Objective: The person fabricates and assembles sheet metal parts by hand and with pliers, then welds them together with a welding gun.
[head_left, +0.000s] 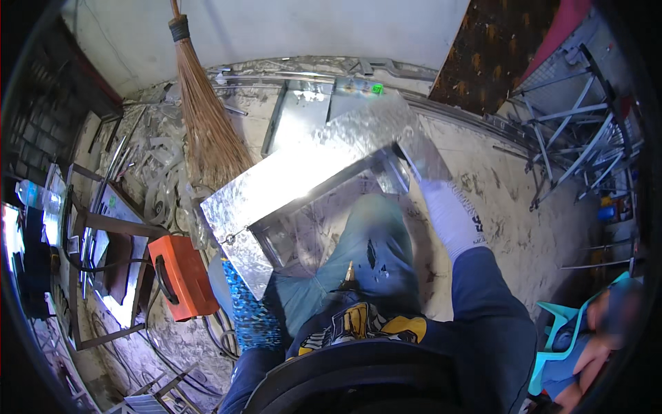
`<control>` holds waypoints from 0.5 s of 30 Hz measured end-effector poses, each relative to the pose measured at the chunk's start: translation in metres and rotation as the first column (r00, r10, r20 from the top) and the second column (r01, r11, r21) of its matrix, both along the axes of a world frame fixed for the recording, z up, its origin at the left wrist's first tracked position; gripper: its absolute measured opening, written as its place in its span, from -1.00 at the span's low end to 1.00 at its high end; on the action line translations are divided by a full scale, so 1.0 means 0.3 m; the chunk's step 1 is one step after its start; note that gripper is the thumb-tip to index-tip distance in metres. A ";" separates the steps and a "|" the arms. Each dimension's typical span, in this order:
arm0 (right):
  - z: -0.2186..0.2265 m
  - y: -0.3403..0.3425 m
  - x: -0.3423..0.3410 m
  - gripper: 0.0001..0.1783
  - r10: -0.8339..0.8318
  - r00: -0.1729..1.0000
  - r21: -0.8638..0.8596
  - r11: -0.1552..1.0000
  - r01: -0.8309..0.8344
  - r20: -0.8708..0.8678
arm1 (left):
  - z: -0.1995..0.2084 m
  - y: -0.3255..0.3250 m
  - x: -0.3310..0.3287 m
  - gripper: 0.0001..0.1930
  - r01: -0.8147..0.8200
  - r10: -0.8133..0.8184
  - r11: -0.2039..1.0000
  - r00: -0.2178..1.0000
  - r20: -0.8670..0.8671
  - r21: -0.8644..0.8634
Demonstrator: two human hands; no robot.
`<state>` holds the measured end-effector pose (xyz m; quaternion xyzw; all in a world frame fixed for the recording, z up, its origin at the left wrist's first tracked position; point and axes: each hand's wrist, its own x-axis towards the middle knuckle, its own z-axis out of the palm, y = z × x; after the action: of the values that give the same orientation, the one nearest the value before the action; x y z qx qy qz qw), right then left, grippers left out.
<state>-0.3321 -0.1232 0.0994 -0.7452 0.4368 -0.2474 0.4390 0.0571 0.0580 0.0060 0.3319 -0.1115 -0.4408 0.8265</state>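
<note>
A large U-shaped frame of shiny galvanized sheet metal point(283, 183) is raised in front of my body, tilted up to the right, above my jeans-clad legs. My left hand point(238, 286), in a blue patterned covering, grips its lower left end; the fingers are hidden behind the metal. At the other end my right hand point(440, 200), in a pale glove, holds the short side piece, and its fingers are mostly hidden too. A small wire or ring point(230, 239) shows at the frame's left corner.
A straw broom point(207, 110) leans on the wall beside scrap strips. An orange box-shaped machine point(183, 276) with cables stands left. Sheet-metal panels point(296, 117) lie ahead. At right are a metal rack point(586, 131) and a person point(583, 366) by a turquoise chair point(552, 338).
</note>
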 end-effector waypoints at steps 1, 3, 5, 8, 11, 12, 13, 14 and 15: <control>0.016 0.070 0.011 -0.46 0.007 0.997 -0.056 0.998 -0.011 -0.073 | 0.002 -0.003 0.012 -0.38 0.000 0.000 1.000 1.000 -0.004 -0.008; 0.067 0.128 0.011 -0.47 -0.014 0.975 -0.159 0.987 -0.022 -0.221 | -0.002 -0.012 0.017 -0.37 0.024 -0.024 1.000 1.000 -0.016 -0.019; 0.155 0.008 0.041 -0.47 -0.071 0.930 -0.250 0.968 -0.023 -0.361 | -0.013 -0.026 -0.007 -0.35 0.073 -0.073 0.997 0.997 -0.028 -0.020; 0.230 -0.031 0.119 -0.48 -0.099 0.843 -0.362 0.925 -0.119 -0.529 | -0.101 0.042 0.095 -0.27 0.258 -0.259 0.965 0.966 -0.010 -0.046; 0.178 -0.054 0.099 -0.57 -0.167 0.847 -0.528 0.836 -0.149 -0.504 | 0.087 0.064 -0.071 -0.37 0.293 -0.315 0.941 0.942 0.120 0.169; 0.191 -0.045 0.121 -0.61 -0.126 0.931 -0.347 0.938 -0.001 -0.343 | 0.140 0.064 -0.080 -0.43 0.354 -0.382 0.904 0.921 0.082 0.240; 0.115 -0.088 0.081 -0.63 -0.130 0.898 -0.704 0.671 -0.233 -0.420 | 0.027 0.029 -0.047 -0.51 0.259 -0.316 0.908 0.940 0.131 0.330; 0.110 -0.081 0.114 -0.63 -0.106 0.903 -0.701 0.670 -0.244 -0.415 | -0.062 0.017 -0.017 -0.55 0.180 -0.307 0.882 0.920 0.242 0.436; 0.112 -0.060 0.134 -0.66 -0.120 0.894 -0.747 0.603 -0.280 -0.431 | -0.095 0.008 -0.015 -0.57 0.023 -0.304 0.869 0.813 0.497 0.495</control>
<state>-0.2921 -0.1412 0.1330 -0.9160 0.3335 -0.2198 -0.0372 0.0527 0.0605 -0.0224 0.6237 -0.2682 -0.4090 0.6097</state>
